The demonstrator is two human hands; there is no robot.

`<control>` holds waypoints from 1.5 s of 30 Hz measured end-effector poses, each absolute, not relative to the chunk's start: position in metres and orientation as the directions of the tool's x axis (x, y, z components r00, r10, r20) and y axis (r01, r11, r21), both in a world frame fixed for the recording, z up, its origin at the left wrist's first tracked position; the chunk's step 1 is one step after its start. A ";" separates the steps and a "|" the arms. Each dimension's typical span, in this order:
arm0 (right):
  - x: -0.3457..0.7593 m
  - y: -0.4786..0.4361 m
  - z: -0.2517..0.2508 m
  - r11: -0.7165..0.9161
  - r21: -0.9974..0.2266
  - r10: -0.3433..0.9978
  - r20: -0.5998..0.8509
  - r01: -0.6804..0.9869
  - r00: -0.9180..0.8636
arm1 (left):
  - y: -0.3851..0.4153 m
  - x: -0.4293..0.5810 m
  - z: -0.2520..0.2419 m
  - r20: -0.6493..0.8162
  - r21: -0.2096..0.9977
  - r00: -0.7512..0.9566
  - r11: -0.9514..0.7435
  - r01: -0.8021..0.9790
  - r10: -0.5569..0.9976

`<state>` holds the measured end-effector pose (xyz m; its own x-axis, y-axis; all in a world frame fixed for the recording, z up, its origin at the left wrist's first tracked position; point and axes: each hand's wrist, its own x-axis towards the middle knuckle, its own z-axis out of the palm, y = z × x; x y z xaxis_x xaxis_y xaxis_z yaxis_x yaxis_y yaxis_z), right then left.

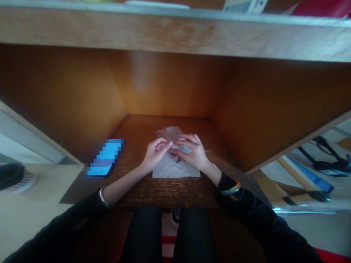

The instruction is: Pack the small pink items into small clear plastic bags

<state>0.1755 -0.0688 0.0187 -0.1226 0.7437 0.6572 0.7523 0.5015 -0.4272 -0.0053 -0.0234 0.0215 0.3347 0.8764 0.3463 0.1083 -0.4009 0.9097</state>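
Note:
A crumpled clear plastic bag (pixel 170 136) lies bunched between my hands, above a white paper sheet (pixel 175 170) on the dark wooden desk (pixel 164 193). My left hand (pixel 156 153) pinches the near edge of the bag with its fingertips. My right hand (pixel 190 150) curves over the bag and grips a shiny, silvery fold of it. Just below my fingers, several small dark red items (pixel 175 157) rest on the paper, partly hidden by my hands.
A smartphone (pixel 105 159) lies on the desk to the left of my left hand. Wooden side walls (pixel 170 84) and a wooden shelf (pixel 175 33) enclose the desk at the back. A metal bracelet and a multicoloured bangle circle my wrists.

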 end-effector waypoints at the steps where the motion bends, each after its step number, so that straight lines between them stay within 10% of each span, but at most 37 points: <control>1: 0.176 -0.068 0.018 0.512 -0.434 0.736 0.667 0.742 -0.118 | -0.024 -0.005 0.022 0.348 0.905 0.350 -0.409 0.117 0.870; 13: 0.216 -0.047 0.016 0.266 -0.853 0.612 0.510 0.450 0.605 | -0.028 -0.007 0.016 0.323 0.869 0.512 -0.464 0.172 0.796; 20: 0.215 -0.049 0.020 0.137 -0.621 0.632 0.655 0.772 0.415 | -0.027 -0.007 0.015 0.337 0.859 0.530 -0.485 0.167 0.778; 27: 0.212 -0.051 0.016 -0.235 -0.297 0.909 0.271 0.925 0.318 | -0.026 -0.008 0.013 0.340 0.833 0.508 -0.504 0.228 0.791; 34: 0.215 -0.053 0.018 -0.307 -0.075 0.925 0.211 0.949 0.316 | -0.017 -0.010 0.008 0.368 0.816 0.349 -0.479 0.324 0.862; 41: 0.209 -0.054 0.025 -0.327 -0.117 0.899 0.267 0.938 0.347 | -0.012 -0.010 0.003 0.321 0.817 0.369 -0.452 0.358 0.873; 45: 0.204 -0.050 0.018 -0.037 -0.268 0.842 0.510 0.963 0.175 | -0.012 -0.010 0.002 0.296 0.847 0.402 -0.433 0.309 0.867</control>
